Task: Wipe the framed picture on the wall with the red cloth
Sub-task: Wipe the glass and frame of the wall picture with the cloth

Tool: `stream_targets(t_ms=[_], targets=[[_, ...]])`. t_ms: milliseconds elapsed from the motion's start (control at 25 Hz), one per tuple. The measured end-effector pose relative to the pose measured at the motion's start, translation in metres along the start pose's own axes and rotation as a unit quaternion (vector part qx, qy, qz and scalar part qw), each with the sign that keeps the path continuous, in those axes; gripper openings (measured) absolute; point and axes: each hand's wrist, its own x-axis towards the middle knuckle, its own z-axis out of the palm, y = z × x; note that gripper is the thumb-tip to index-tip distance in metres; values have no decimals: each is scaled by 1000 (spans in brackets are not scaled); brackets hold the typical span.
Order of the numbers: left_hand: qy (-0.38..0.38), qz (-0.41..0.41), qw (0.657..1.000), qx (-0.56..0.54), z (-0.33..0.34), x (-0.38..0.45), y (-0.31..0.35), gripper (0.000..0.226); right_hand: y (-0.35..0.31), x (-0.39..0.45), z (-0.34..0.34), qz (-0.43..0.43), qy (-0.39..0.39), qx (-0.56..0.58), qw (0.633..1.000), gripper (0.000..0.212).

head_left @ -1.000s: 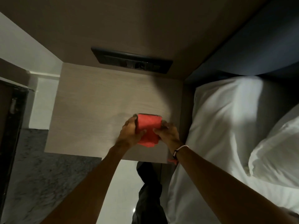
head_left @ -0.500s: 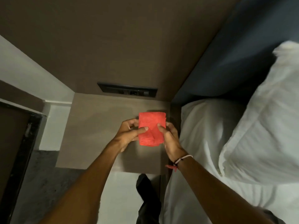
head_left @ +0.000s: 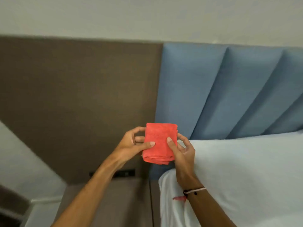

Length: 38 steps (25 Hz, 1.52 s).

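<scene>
Both of my hands hold the folded red terry cloth (head_left: 159, 143) up in front of me, my left hand (head_left: 131, 145) pinching its left edge with the thumb laid across the front and the fingers curled behind, my right hand (head_left: 182, 151) pinching the right edge the same way, thumb on the front, fingers loosely spread behind. Neither hand is fully closed; each grips only with thumb against fingers. No brand, label or writing can be read anywhere, not on the cloth and not on the dark switch panel (head_left: 121, 173) low on the wall, which is too blurred to make out. Compared with half a second ago, my view has tilted upward: the pale wood bedside table top that filled the middle then is now only a strip at the bottom, and the plain off-white wall (head_left: 147, 17) has come into sight above. The cloth has risen with my hands and now sits before the seam where the brown woven wall panel (head_left: 73, 95) meets the blue padded fabric headboard (head_left: 229, 95), which is stitched into slanting channels. The cloth is a thick, nubbly rectangular stack with its layered folds showing along the bottom edge. To my right lies the white smooth pillow (head_left: 246, 169). A thin cord bracelet (head_left: 195, 190) circles my right wrist. The framed picture is not in my view.
</scene>
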Motion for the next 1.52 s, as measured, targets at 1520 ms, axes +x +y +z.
stream_targets(t_ms=[1520], targets=[[394, 565, 368, 624, 163, 145, 793, 84, -722, 194, 37, -640, 204, -482, 562, 86]])
